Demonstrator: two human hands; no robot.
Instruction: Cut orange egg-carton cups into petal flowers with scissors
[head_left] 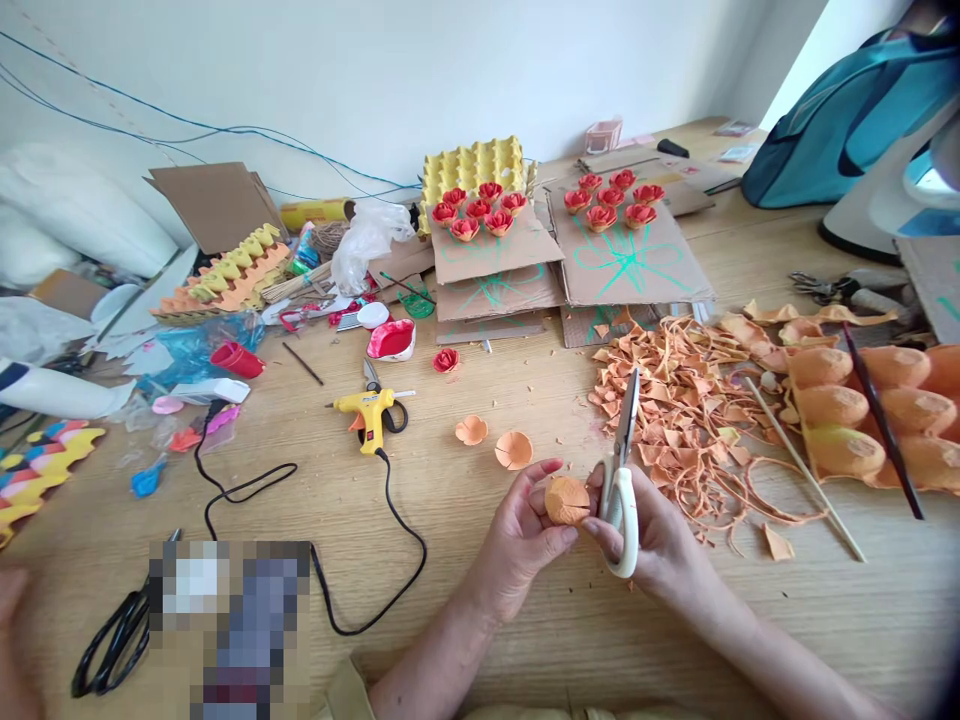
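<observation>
My left hand (520, 527) is closed around an orange egg-carton cup (566, 499), held just above the wooden table (480, 620). My right hand (651, 535) grips white-handled scissors (622, 470), blades pointing up and away, and its fingertips touch the cup. Two cut orange petal cups (514, 449) lie on the table just beyond my hands.
A pile of orange carton scraps (675, 400) and an orange egg carton (877, 415) lie to the right with sticks. A yellow glue gun (371, 412) with a black cord sits left. Red paper roses (480, 210) rest on cardboard at the back. Black scissors (112, 640) lie near left.
</observation>
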